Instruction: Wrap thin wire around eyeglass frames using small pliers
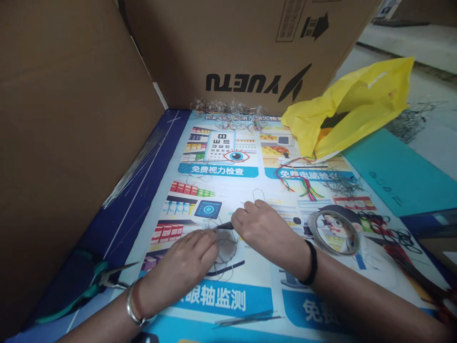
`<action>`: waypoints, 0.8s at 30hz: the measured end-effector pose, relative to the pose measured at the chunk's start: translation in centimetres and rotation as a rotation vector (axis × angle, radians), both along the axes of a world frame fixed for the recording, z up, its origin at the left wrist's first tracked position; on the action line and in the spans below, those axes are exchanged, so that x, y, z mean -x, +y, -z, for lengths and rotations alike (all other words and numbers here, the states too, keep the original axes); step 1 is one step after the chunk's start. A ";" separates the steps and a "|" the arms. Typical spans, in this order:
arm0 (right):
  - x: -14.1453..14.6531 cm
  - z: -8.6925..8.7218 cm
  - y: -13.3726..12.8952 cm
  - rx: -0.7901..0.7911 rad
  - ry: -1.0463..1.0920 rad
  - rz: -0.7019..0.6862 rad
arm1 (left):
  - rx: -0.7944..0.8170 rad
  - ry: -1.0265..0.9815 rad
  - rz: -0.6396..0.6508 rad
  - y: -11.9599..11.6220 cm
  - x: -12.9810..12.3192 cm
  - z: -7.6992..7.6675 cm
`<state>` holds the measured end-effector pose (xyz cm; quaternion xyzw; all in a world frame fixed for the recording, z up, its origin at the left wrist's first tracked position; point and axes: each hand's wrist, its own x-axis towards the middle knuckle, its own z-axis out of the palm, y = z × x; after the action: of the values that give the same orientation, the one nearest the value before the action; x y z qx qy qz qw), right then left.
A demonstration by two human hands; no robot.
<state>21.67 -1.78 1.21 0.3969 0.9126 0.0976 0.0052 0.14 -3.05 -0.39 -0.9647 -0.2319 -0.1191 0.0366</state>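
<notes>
My left hand, silver bangle at the wrist, is closed, its fingertips pinching a thin wire piece. Bent wire loops spread out beside those fingers, lying over the printed poster. My right hand, wearing a black band, is wrapped round a dark, pointed tool. Its tip reaches left to the wire at my left fingertips. Most of the tool is hidden in the fist, so its kind does not show. Just above the right hand rests a small bent wire loop.
Green-handled pliers lie at left, near straight wires. A tape roll, scissors and black loops are at right. Behind are a yellow bag, coloured cords, wire pieces and cardboard walls.
</notes>
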 end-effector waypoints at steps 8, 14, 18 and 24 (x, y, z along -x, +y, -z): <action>-0.1 0.0 0.0 0.011 0.003 -0.001 | 0.015 0.013 -0.005 0.0 0.0 0.1; 0.0 0.1 0.0 -0.003 0.006 -0.005 | 0.013 0.009 -0.004 0.1 -0.1 -0.1; -0.3 -0.2 0.2 -0.021 0.008 -0.007 | 0.013 0.001 -0.009 0.1 -0.2 -0.1; -1.7 -1.3 0.1 -0.026 0.019 0.108 | 0.019 -0.002 -0.025 0.1 0.0 0.1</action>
<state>23.40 -1.70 2.53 0.4466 0.8886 0.1051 -0.0035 0.12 -2.93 -0.50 -0.9620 -0.2448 -0.1173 0.0287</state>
